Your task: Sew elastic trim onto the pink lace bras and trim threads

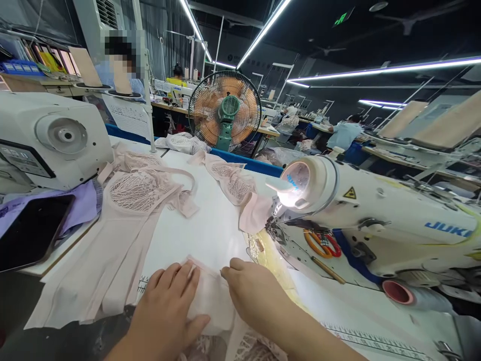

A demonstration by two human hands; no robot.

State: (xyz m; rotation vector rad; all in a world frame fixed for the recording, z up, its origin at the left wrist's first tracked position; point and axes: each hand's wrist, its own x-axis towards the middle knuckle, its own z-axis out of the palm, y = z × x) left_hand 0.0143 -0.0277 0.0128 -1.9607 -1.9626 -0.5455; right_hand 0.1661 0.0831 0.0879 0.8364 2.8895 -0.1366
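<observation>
1. My left hand (pixel 169 308) lies flat, fingers spread, pressing a small pale pink fabric piece (pixel 210 296) onto the white sewing table (pixel 210 225); nothing is pinched.
2. My right hand (pixel 251 293) rests open on the piece's right edge, fingertips at its top corner.
3. The piece sits well short of the Juki sewing machine (pixel 376 220), so I judge stitching not yet begun.
4. Lace bra pieces (pixel 139 193) lie piled to the left, more (pixel 233 183) behind the needle.

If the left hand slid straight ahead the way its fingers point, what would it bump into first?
The left hand points up and slightly right across the small pink fabric piece it presses. Beyond that lies bare white table, then probably the lace garment piece, though depth is hard to judge.
</observation>
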